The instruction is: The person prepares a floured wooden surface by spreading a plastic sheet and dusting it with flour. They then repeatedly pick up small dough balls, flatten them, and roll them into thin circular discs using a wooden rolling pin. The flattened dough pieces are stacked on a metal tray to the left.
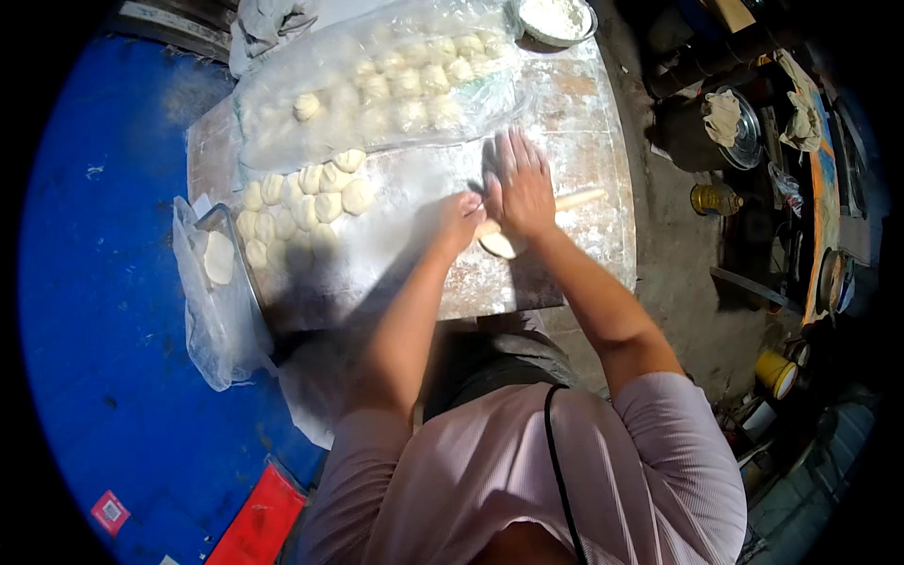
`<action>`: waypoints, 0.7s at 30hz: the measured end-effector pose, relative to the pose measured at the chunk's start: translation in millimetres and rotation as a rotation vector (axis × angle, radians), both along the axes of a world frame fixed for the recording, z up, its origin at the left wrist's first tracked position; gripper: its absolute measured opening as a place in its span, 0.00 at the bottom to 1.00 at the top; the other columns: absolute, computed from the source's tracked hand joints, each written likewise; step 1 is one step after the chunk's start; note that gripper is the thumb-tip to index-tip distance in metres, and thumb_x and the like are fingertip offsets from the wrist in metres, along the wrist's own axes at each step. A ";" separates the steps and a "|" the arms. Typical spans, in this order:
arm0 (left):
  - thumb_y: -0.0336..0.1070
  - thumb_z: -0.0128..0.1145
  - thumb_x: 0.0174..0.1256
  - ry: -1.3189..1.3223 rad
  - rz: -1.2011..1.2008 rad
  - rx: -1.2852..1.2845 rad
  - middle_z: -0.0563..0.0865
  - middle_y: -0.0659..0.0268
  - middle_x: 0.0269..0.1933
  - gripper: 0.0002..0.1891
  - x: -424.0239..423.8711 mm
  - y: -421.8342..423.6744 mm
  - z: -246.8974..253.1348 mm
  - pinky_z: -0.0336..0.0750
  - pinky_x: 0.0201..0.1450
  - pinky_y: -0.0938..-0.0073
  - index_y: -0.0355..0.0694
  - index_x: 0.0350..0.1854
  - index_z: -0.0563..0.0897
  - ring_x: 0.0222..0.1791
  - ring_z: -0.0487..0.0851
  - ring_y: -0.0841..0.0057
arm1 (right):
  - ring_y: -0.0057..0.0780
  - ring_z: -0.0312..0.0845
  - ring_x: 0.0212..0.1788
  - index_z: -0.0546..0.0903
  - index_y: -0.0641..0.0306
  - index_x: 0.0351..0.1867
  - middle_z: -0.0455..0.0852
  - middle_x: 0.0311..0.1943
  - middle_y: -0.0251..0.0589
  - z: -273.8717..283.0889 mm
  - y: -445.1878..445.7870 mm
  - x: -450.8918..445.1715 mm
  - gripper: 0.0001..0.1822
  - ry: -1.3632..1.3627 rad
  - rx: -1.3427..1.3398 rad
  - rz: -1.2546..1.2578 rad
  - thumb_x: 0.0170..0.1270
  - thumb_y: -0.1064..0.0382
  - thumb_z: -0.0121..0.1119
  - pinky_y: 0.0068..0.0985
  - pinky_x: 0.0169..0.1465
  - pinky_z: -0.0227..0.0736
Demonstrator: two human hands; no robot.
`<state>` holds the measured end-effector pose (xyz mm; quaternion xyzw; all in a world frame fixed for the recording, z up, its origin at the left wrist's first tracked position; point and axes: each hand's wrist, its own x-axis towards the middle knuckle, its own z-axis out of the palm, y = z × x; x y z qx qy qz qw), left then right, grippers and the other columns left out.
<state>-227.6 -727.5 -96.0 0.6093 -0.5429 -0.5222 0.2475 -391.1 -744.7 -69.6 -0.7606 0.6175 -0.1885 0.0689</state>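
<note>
My right hand (524,187) lies with its palm over a wooden rolling pin (583,199), its fingers stretched out past it. The pin crosses the floured tabletop (579,134) at a slant. Under the pin, a flattened round of dough (498,246) shows on the side towards me. Beside the pin's left end, my left hand (460,217) has curled fingers; what they pinch is hidden. Left of my hands, several dough pieces (328,206) sit in rows on the board, some in shadow. Behind them, more dough balls (406,83) lie under a clear plastic sheet (339,134).
At the far right corner stands a bowl of flour (558,20). Against the left edge, a metal tray (244,261) with plastic film (212,325) holds a flat dough round (219,258). An oil bottle (715,200) and a lidded pot (745,134) are to the right.
</note>
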 end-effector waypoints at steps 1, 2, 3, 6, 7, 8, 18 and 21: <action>0.25 0.67 0.62 -0.067 -0.003 0.060 0.91 0.55 0.47 0.17 12.9 7.3 1.9 0.81 0.52 0.73 0.31 0.54 0.84 0.47 0.88 0.74 | 0.56 0.60 0.75 0.59 0.75 0.76 0.62 0.75 0.62 5.6 26.6 2.7 0.40 -0.001 0.038 -0.006 0.71 0.48 0.49 0.50 0.76 0.52; 0.25 0.68 0.61 -0.119 -0.022 0.122 0.91 0.55 0.48 0.18 19.1 23.7 11.9 0.81 0.53 0.72 0.31 0.55 0.84 0.48 0.88 0.74 | 0.57 0.60 0.75 0.59 0.76 0.75 0.62 0.75 0.62 6.7 64.7 -6.3 0.41 -0.026 0.109 0.001 0.69 0.47 0.52 0.50 0.75 0.53; 0.24 0.68 0.61 -0.178 -0.034 0.175 0.91 0.55 0.48 0.19 28.5 38.0 22.1 0.81 0.53 0.72 0.31 0.55 0.84 0.49 0.88 0.75 | 0.58 0.59 0.76 0.59 0.76 0.75 0.61 0.76 0.61 3.1 100.0 -11.6 0.43 -0.059 0.172 0.014 0.68 0.46 0.55 0.50 0.75 0.53; 0.29 0.70 0.60 -0.269 -0.193 0.043 0.90 0.53 0.48 0.19 35.9 52.0 41.8 0.80 0.50 0.72 0.34 0.55 0.85 0.46 0.89 0.73 | 0.55 0.53 0.79 0.59 0.76 0.75 0.59 0.77 0.60 5.8 131.1 -3.4 0.44 -0.023 0.318 0.114 0.66 0.47 0.57 0.50 0.76 0.53; 0.32 0.71 0.58 -0.475 -0.221 -0.269 0.91 0.53 0.44 0.18 35.8 47.5 29.4 0.80 0.47 0.71 0.34 0.51 0.87 0.42 0.89 0.70 | 0.53 0.54 0.79 0.60 0.76 0.75 0.59 0.77 0.61 16.7 101.3 9.5 0.42 0.061 0.302 0.085 0.69 0.47 0.54 0.48 0.77 0.51; 0.33 0.72 0.58 -0.367 -0.152 -0.088 0.91 0.54 0.42 0.17 24.3 27.6 36.8 0.80 0.46 0.71 0.34 0.49 0.87 0.41 0.90 0.69 | 0.52 0.54 0.79 0.61 0.76 0.75 0.60 0.76 0.62 15.1 61.0 17.3 0.40 0.071 0.179 0.021 0.70 0.47 0.52 0.47 0.78 0.49; 0.40 0.72 0.56 -0.455 -0.049 -0.133 0.88 0.54 0.51 0.18 61.7 60.3 32.9 0.80 0.48 0.63 0.37 0.47 0.88 0.46 0.88 0.59 | 0.55 0.55 0.78 0.58 0.77 0.76 0.56 0.77 0.63 1.3 118.1 40.9 0.40 0.030 0.273 0.108 0.74 0.45 0.47 0.48 0.78 0.49; 0.38 0.71 0.58 -0.489 0.028 -0.111 0.89 0.53 0.43 0.16 46.0 22.3 41.7 0.79 0.45 0.62 0.37 0.45 0.88 0.42 0.88 0.58 | 0.52 0.50 0.80 0.57 0.73 0.77 0.56 0.78 0.61 10.7 24.1 61.6 0.40 0.104 0.092 0.019 0.72 0.47 0.47 0.47 0.80 0.42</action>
